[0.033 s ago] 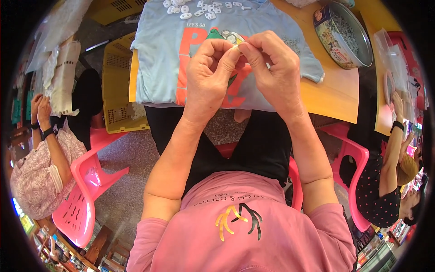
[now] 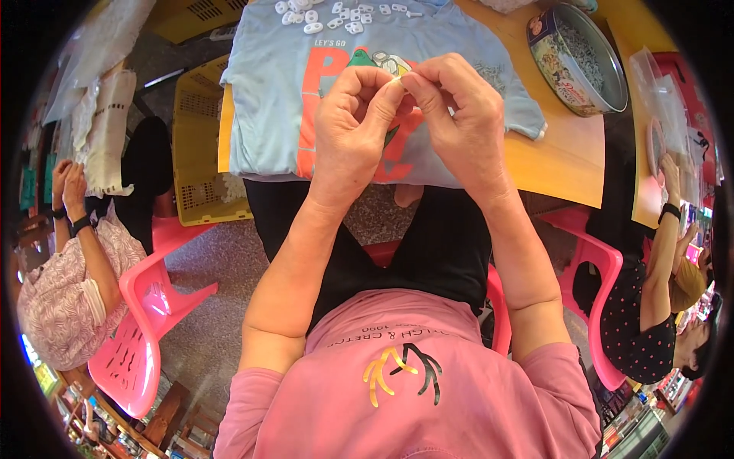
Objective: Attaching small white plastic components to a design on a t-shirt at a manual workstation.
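Now:
Left hand (image 2: 353, 126): fingertips pinching small white piece (image 2: 397, 79), above blue shirt (image 2: 267, 84)
Right hand (image 2: 457, 115): fingertips pinching same piece
Tin (image 2: 575, 57): right of shirt

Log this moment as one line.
left hand: pinching small white piece | right hand: pinching same piece | below: light blue shirt on wooden table | nearby: white pieces, round tin

An orange wooden tabletop (image 2: 550, 164) stood in bright, even light. Below its near edge lay a speckled grey floor (image 2: 222, 260). Left of the tabletop sat a yellow plastic crate (image 2: 195, 145), with pink plastic chairs (image 2: 145, 321) on both sides.
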`<state>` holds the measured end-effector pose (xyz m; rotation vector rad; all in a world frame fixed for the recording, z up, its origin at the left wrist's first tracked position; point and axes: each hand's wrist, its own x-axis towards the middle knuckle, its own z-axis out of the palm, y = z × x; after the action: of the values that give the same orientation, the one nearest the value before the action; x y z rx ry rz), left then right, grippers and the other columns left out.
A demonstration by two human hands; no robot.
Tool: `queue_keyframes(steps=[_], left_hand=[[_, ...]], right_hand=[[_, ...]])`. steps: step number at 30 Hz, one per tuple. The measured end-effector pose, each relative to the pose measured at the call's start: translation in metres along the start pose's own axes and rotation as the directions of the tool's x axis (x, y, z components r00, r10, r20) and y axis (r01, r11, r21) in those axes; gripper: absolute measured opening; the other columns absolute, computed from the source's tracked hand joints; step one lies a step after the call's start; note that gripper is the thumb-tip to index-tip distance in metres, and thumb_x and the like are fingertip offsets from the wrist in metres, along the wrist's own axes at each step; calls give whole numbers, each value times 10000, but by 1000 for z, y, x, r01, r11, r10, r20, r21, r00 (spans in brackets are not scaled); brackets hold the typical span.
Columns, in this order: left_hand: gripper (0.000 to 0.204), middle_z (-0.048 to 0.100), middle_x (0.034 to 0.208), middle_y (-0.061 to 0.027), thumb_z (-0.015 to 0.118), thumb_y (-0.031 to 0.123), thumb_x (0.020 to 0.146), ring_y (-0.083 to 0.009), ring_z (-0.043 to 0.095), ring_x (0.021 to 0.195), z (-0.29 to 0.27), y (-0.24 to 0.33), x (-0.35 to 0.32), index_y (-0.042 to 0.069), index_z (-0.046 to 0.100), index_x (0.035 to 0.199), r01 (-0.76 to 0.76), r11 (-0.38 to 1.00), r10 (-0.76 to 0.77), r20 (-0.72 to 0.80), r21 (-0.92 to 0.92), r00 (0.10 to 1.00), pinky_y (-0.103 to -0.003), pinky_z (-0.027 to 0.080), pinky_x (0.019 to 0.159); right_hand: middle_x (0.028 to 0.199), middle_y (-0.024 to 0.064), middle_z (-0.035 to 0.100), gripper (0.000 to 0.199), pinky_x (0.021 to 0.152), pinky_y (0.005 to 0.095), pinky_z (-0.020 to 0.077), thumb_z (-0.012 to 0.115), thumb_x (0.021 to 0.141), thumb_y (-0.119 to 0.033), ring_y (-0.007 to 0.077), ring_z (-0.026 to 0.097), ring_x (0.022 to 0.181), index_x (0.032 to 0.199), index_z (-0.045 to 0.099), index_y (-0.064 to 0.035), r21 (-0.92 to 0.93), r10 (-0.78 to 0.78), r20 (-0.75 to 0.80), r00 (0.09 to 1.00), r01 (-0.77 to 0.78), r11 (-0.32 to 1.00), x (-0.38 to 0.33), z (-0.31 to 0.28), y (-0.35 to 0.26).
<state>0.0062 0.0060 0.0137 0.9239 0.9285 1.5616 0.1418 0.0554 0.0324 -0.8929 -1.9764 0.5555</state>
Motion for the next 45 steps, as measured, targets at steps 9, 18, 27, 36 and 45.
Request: queue_keyframes(steps=[9,18,27,36,45], left_hand=[[148,668,940,-72,603,126,975,-107,639,852,-6,-6,1,-12,573,1019,6,1000,-7,23,18,1000,-253,545,779],[145,666,934,-78,595,123,977,-103,631,847,-3,-1,-2,-17,565,999,-6,1000,6,30,3,1000,-259,547,794],[128,645,915,-62,582,107,983,-90,618,849,-2,0,-2,-16,549,999,-8,999,6,45,39,999,-253,545,789],[112,613,895,-40,573,93,986,-78,596,829,-1,-1,-1,-10,537,1011,-15,999,14,38,45,999,-251,553,784],[110,589,882,-6,584,94,983,-51,542,775,0,-5,1,0,536,1011,-21,994,17,31,111,999,-204,496,702]], right_hand=[[818,62,665,128,661,256,527,598,969,-109,119,633,715,989,628,14,240,220,193,956,-264,934,8,-27,0],[831,120,584,104,620,354,458,618,929,-98,301,584,712,940,587,1,-44,-214,325,921,241,969,23,-40,6],[823,129,567,115,618,368,454,595,942,-97,312,566,692,916,565,12,-3,-246,381,891,267,964,24,-39,9],[748,129,506,89,588,362,428,600,926,-55,301,522,646,894,555,15,59,-220,332,917,213,975,19,-30,11],[810,167,569,54,652,432,475,576,845,15,386,586,769,892,552,0,-66,-173,374,911,213,975,18,-30,4]])
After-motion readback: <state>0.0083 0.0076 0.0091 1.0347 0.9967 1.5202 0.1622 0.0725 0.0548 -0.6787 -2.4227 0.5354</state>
